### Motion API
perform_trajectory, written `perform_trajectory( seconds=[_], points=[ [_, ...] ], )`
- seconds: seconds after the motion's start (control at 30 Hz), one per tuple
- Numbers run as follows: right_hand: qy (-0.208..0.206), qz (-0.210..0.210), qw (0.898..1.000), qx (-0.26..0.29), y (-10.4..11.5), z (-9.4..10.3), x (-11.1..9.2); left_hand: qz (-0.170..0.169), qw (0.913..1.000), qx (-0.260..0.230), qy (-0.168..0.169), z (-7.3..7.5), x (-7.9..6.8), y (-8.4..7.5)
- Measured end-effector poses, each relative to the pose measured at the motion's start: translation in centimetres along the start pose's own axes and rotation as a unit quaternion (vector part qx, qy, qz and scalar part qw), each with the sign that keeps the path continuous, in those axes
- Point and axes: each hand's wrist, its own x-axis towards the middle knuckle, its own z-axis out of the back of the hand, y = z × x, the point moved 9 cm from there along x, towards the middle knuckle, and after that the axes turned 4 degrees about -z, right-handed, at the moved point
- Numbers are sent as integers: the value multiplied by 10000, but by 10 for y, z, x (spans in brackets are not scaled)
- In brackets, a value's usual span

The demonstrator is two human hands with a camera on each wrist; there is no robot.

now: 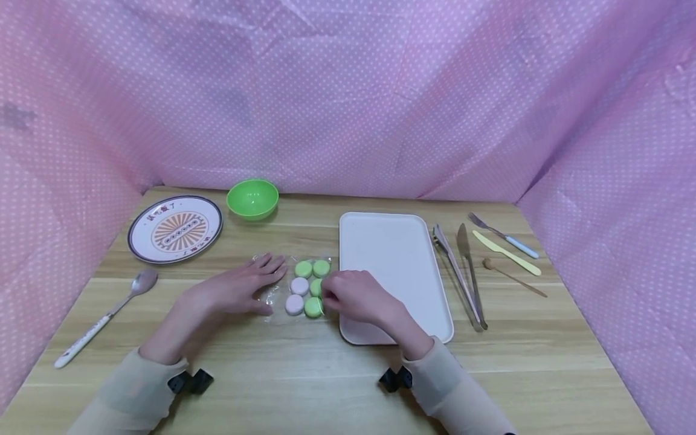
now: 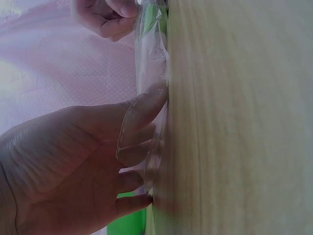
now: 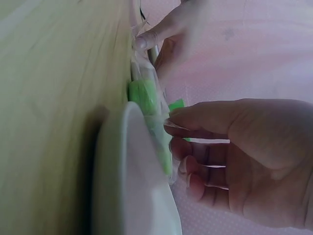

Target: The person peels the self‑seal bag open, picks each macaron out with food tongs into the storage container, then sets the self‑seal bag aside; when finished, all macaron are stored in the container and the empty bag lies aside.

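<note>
A clear plastic bag (image 1: 277,305) of round green and pale pink pieces, resembling macarons, lies on the table between the hands. The green pieces (image 1: 313,307) sit mostly along its right side, the pale pink ones (image 1: 295,304) at lower left. My left hand (image 1: 241,285) rests on the bag's left end with spread, relaxed fingers; in the left wrist view the film overlaps the fingers. My right hand (image 3: 234,152) pinches the bag's right edge between thumb and forefinger, beside the white tray (image 1: 388,254). From the head view, this hand hides part of the green pieces.
A patterned plate (image 1: 140,232) and a green bowl (image 1: 252,199) stand at the back left, with a spoon (image 1: 100,329) in front. Right of the tray lie metal tongs (image 1: 469,275), a fork (image 1: 502,234), a yellow knife (image 1: 505,252) and a thin wooden stick (image 1: 513,277).
</note>
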Motion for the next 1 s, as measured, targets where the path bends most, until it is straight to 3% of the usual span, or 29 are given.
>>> perform_trajectory(
  seconds=[1.0],
  points=[
    [291,-283,9981,457,-27,1,-4,-11,10000,-62,16,2,0,-3]
  ],
)
